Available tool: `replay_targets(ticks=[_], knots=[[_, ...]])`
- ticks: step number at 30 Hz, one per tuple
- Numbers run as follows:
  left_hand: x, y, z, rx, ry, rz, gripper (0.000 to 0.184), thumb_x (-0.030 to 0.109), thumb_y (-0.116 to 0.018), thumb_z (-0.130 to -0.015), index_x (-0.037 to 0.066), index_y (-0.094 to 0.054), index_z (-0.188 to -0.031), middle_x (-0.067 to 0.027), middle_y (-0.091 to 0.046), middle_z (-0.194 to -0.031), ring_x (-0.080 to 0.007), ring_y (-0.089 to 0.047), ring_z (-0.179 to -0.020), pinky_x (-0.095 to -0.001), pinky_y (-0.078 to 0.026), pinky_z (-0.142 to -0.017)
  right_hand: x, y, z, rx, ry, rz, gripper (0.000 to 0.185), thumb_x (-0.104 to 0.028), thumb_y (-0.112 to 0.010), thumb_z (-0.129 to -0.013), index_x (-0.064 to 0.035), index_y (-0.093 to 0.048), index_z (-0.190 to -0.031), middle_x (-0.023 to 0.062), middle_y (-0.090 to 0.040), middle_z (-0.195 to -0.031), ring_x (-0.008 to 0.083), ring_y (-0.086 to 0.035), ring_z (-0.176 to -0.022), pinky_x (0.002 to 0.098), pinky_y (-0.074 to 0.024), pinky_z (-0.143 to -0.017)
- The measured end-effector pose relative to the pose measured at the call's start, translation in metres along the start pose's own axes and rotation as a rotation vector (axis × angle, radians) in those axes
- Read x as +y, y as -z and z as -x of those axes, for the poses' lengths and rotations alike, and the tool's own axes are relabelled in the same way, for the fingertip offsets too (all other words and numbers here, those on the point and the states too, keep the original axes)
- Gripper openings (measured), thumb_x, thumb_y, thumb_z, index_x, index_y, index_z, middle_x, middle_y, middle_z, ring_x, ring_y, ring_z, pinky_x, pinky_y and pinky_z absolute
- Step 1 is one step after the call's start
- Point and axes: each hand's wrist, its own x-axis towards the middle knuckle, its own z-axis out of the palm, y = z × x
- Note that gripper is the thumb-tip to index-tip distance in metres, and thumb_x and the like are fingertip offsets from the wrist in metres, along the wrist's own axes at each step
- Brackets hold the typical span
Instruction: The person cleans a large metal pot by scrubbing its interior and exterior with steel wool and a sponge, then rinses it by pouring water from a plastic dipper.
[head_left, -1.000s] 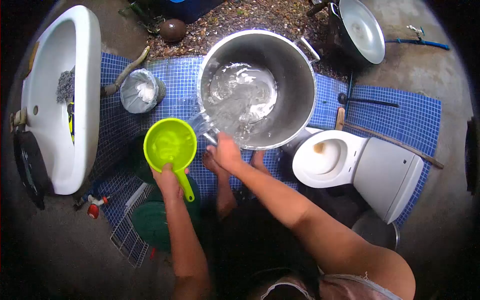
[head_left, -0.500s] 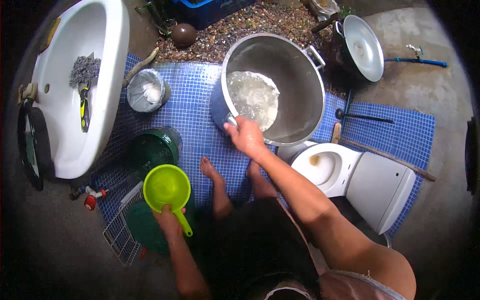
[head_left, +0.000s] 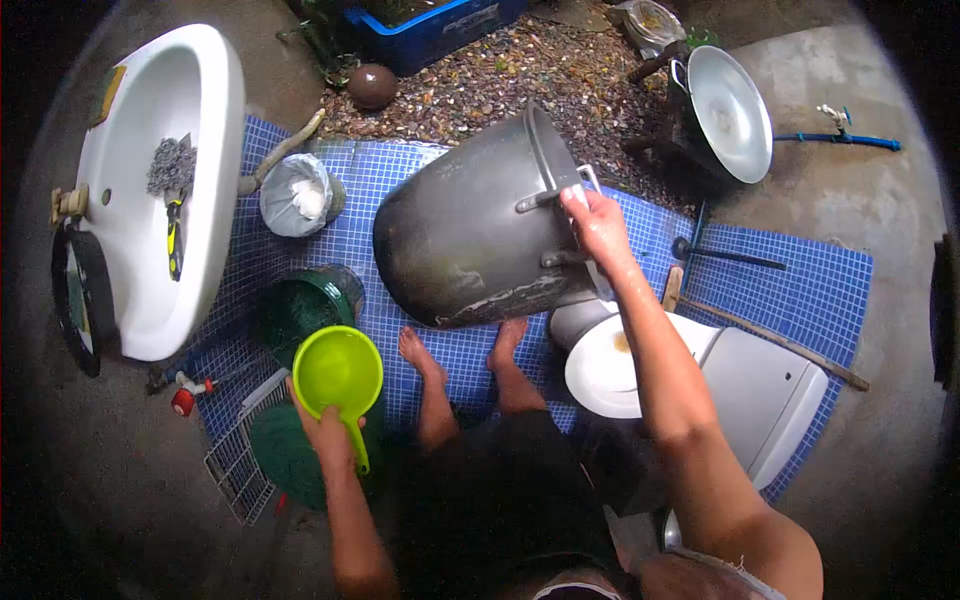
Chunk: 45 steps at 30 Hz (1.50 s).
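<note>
A big grey metal stockpot [head_left: 465, 225] is tipped far over to the right, its darkened base at the left and its side turned up to me. My right hand [head_left: 600, 232] is closed around one of its side handles, near the rim. The pot's mouth faces away, so its inside is hidden. At lower left, my left hand [head_left: 328, 442] grips a lime-green dipper [head_left: 338, 372] where bowl and handle meet. The dipper's bowl opens upward, beside a dark green bucket [head_left: 318, 300] that holds water.
A white sink [head_left: 222, 180] with a yellow-black scrubbing brush [head_left: 176, 240] stands left. A lined bin [head_left: 290, 222] is nearby. The white toilet [head_left: 600, 375] sits close right of the pot. Behind are pebbles [head_left: 470, 105], a blue tub [head_left: 430, 35] and a large metal pan [head_left: 728, 115].
My right hand has swung the pot from mouth-up, with cloudy water showing inside, over onto its side toward the right. My left hand and the dipper have barely moved.
</note>
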Motion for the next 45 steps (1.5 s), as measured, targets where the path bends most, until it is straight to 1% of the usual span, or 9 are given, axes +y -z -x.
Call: replay_targets(ticks=[11, 14, 16, 20, 24, 32, 37, 41, 45], knots=[[0.062, -0.23, -0.011, -0.344, -0.408, -0.132, 0.101, -0.015, -0.043, -0.086, 0.028, -0.012, -0.173, -0.0227, -0.041, -0.162, -0.0317, -0.069, -0.104, -0.0333, -0.062, -0.057, 0.122, 0.034, -0.117, 0.128, -0.037, 0.058, 0.051, -0.052, -0.07, -0.099, -0.0024, -0.079, -0.107, 0.0138, -0.079, -0.091, 0.0219, -0.071, -0.082, 0.0395, -0.0539, -0.078], [0.069, -0.283, -0.014, -0.303, -0.854, -0.383, 0.101, -0.015, -0.047, -0.083, 0.021, -0.015, -0.172, -0.025, -0.034, -0.167, -0.0368, -0.06, -0.128, -0.0367, -0.063, -0.078, 0.098, 0.018, -0.107, 0.141, 0.05, 0.041, 0.049, -0.052, -0.071, -0.098, -0.0039, -0.08, -0.104, 0.0166, -0.079, -0.094, 0.0265, -0.075, -0.088, 0.0408, -0.0554, -0.08], [0.081, -0.309, -0.003, -0.249, -1.032, -0.499, 0.101, -0.015, -0.052, -0.083, 0.017, -0.018, -0.172, -0.0305, -0.032, -0.166, -0.047, -0.045, -0.146, -0.0462, -0.048, -0.113, 0.09, 0.018, -0.117, 0.137, 0.004, 0.18, 0.053, -0.057, -0.067, -0.097, -0.0061, -0.079, -0.104, 0.0198, -0.078, -0.102, 0.038, -0.075, -0.097, 0.046, -0.0558, -0.086], [0.099, -0.337, 0.023, -0.207, -1.001, -0.537, 0.106, -0.015, -0.062, -0.082, 0.025, -0.021, -0.171, -0.0418, -0.024, -0.162, -0.0614, -0.044, -0.139, -0.0559, -0.048, -0.108, 0.084, 0.009, -0.126, 0.215, 0.057, 0.331, 0.055, -0.06, -0.062, -0.099, -0.008, -0.074, -0.115, 0.0249, -0.076, -0.111, 0.048, -0.07, -0.105, 0.0539, -0.0547, -0.093], [0.078, -0.343, 0.015, -0.212, -1.11, -0.597, 0.106, -0.016, -0.061, -0.08, 0.025, -0.025, -0.171, -0.0382, -0.021, -0.164, -0.0613, -0.043, -0.14, -0.0539, -0.051, -0.105, 0.063, 0.008, -0.107, 0.257, 0.058, 0.446, 0.057, -0.06, -0.058, -0.1, -0.0118, -0.065, -0.129, 0.0317, -0.073, -0.108, 0.0526, -0.069, -0.107, 0.0599, -0.0541, -0.094], [0.038, -0.332, -0.009, -0.286, -1.402, -0.588, 0.11, -0.016, -0.058, -0.07, 0.035, -0.037, -0.165, -0.0337, -0.015, -0.171, -0.0592, -0.034, -0.149, -0.0515, -0.05, -0.111, 0.074, 0.005, -0.1, 0.33, 0.134, 0.499, 0.052, -0.059, -0.058, -0.102, -0.0106, -0.065, -0.118, 0.0331, -0.073, -0.095, 0.0568, -0.069, -0.094, 0.0649, -0.0543, -0.083], [0.034, -0.228, -0.072, 0.13, -1.128, -0.553, 0.096, -0.01, -0.056, -0.079, 0.012, -0.03, -0.168, -0.0318, -0.028, -0.167, -0.0481, -0.036, -0.153, -0.0483, -0.028, -0.128, 0.077, 0.006, -0.103, 0.299, 0.112, 0.515, 0.053, -0.06, -0.057, -0.102, -0.0108, -0.064, -0.121, 0.0324, -0.073, -0.097, 0.0556, -0.07, -0.096, 0.0631, -0.0549, -0.085], [-0.005, -0.08, -0.136, 0.259, -0.498, -0.401, 0.098, -0.008, -0.054, -0.082, 0.011, -0.017, -0.17, -0.0339, -0.047, -0.156, -0.0479, -0.056, -0.137, -0.0476, -0.044, -0.118, 0.082, -0.002, -0.111, 0.33, 0.113, 0.529, 0.055, -0.062, -0.058, -0.102, -0.0137, -0.064, -0.128, 0.0316, -0.074, -0.102, 0.0538, -0.07, -0.101, 0.0609, -0.0559, -0.088], [-0.122, 0.055, -0.269, 0.399, -0.29, -0.827, 0.108, -0.003, -0.061, -0.084, 0.018, -0.003, -0.172, -0.0374, -0.046, -0.154, -0.0502, -0.06, -0.131, -0.0525, -0.049, -0.112, 0.074, -0.004, -0.111, 0.329, 0.084, 0.577, 0.054, -0.061, -0.056, -0.103, -0.0141, -0.065, -0.128, 0.0333, -0.073, -0.105, 0.0557, -0.069, -0.103, 0.0616, -0.0547, -0.089]])
